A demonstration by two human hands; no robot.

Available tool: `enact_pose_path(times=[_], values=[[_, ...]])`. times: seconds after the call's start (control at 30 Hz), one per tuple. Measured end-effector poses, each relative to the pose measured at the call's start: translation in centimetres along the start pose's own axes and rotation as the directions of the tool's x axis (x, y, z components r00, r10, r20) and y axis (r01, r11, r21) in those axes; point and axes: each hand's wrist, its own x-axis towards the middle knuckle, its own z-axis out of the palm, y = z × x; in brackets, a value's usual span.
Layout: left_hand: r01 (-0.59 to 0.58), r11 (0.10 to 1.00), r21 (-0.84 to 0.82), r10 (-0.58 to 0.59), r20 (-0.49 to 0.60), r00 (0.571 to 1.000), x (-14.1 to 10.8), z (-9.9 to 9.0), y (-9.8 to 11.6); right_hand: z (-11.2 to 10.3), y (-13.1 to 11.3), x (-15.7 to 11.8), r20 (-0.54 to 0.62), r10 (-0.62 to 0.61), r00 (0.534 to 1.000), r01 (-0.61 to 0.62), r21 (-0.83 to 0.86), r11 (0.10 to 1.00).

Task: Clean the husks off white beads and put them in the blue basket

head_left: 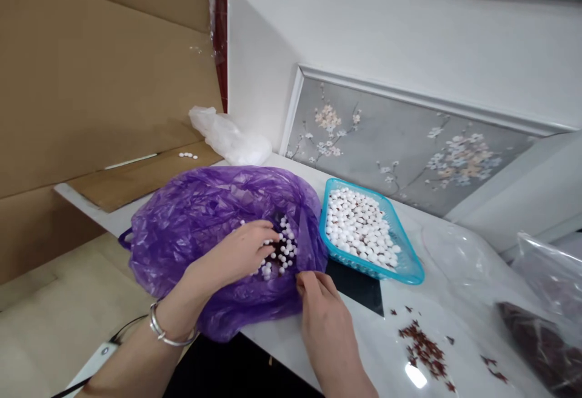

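A purple plastic bag (182, 222) lies spread on the table, with small white balls (286, 246) in its opening. My left hand (243, 249), a silver bangle on its wrist, reaches in over the balls. Its fingers are bent and slightly apart, touching or just above them; nothing shows held. My right hand (321, 298) is closed in a pinch at the bag's near right edge. Something small and dark shows at its fingertips, too small to name. Just right of the bag stands a blue plastic basket (409, 264) filled with white balls (359, 228), with reddish-brown bits among them.
Reddish-brown pieces (425, 349) lie scattered on the white table (364, 319). At far right is a clear bag of dark contents (536, 337). A crumpled white bag (240, 143) sits at the back, near several white balls (188, 155) on cardboard (136, 179). A floral picture (386, 137) leans behind.
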Motion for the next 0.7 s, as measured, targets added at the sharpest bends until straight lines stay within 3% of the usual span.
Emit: enact_pose_path(times=[0.1, 0.23, 0.37, 0.5, 0.7], values=[[0.007, 1.0, 0.006, -0.007, -0.001, 1.0, 2.6, 0.0, 0.6, 0.4, -0.2, -0.1, -0.018, -0.005, 1.0, 0.006, 0.016, 1.0], [0.074, 0.997, 0.001, -0.074, 0.054, 0.996, 6.4, 1.4, 0.9, 0.8, -0.3, -0.1, -0.059, -0.003, 0.998, 0.004, 0.014, 1.0], [0.197, 0.98, -0.033, -0.198, -0.028, 0.98, 8.5, 2.9, 0.9, 1.1, -0.3, -0.1, -0.099, -0.031, 0.995, 0.033, 0.01, 0.999], [0.218, 0.965, -0.145, -0.236, -0.125, 0.964, 8.2, 2.5, 1.5, 1.1, -0.2, -0.2, -0.142, -0.059, 0.988, 0.062, 0.017, 0.998], [0.092, 0.918, -0.386, -0.204, -0.259, 0.944, 4.7, 0.2, 2.1, 1.4, -0.1, -0.1, -0.187, -0.053, 0.981, 0.059, 0.023, 0.998]])
